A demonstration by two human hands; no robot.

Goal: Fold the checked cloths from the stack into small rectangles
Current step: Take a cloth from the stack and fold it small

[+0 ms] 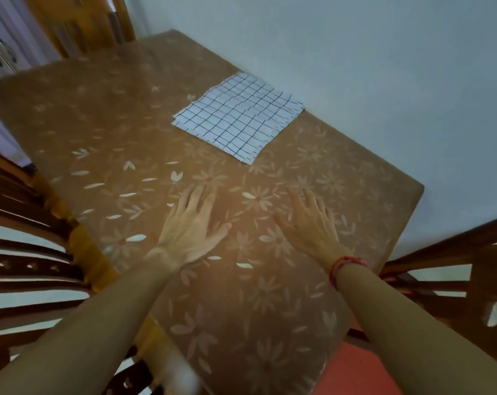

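A stack of white cloths with a dark checked grid (pixel 238 118) lies flat on the far right part of the table, close to the wall. Its edges are slightly offset, so more than one layer shows. My left hand (pixel 191 223) rests palm down on the tablecloth with fingers spread, well short of the stack. My right hand (pixel 310 223) is also palm down and open beside it, with a red thread band on the wrist. Neither hand touches a cloth or holds anything.
The table carries a brown floral tablecloth (pixel 113 124). Wooden chairs stand at the left (pixel 19 252), at the right (pixel 455 275) and at the far end (pixel 79 24). A pale wall (pixel 384 67) runs along the table's right side. A red seat (pixel 355 369) shows below.
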